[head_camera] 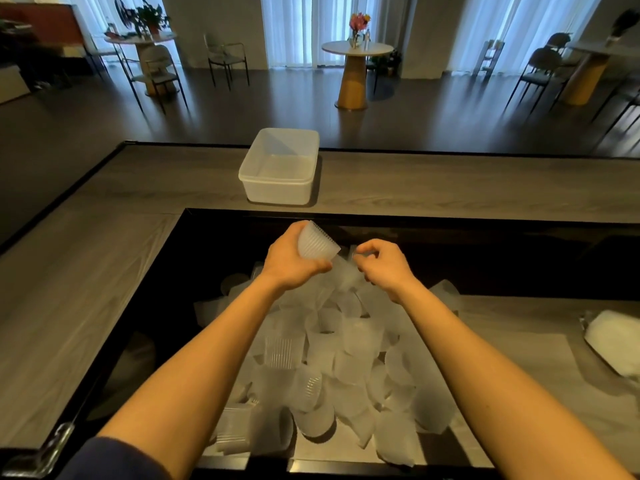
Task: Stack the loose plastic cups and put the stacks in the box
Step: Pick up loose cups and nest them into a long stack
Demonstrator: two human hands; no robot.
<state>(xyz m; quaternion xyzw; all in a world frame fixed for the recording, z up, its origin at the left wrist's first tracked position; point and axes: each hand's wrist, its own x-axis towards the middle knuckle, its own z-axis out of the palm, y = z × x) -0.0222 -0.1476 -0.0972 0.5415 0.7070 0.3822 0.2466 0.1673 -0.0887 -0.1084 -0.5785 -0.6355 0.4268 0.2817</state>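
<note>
Head view: left hand (294, 263) grips a ribbed cup (317, 242), right hand (384, 268) pinches a second cup (348, 276) at its four o'clock; skewed rims could jam or slip.

I read this as a café or lounge-style dining room, viewed from behind a long wood-grain counter (450, 181). Past it is a dark plank floor (277, 105) with three round tables on cone-shaped pedestals. The middle table (356, 47) carries a vase of flowers (359, 22). Slim metal-framed chairs (227, 58) stand near the tables. Sheer curtains (294, 29) cover tall windows along the back wall. A potted plant (150, 17) sits on the left table (138, 39). A heap of plastic cups (346, 341) fills the counter's sunken well.
</note>
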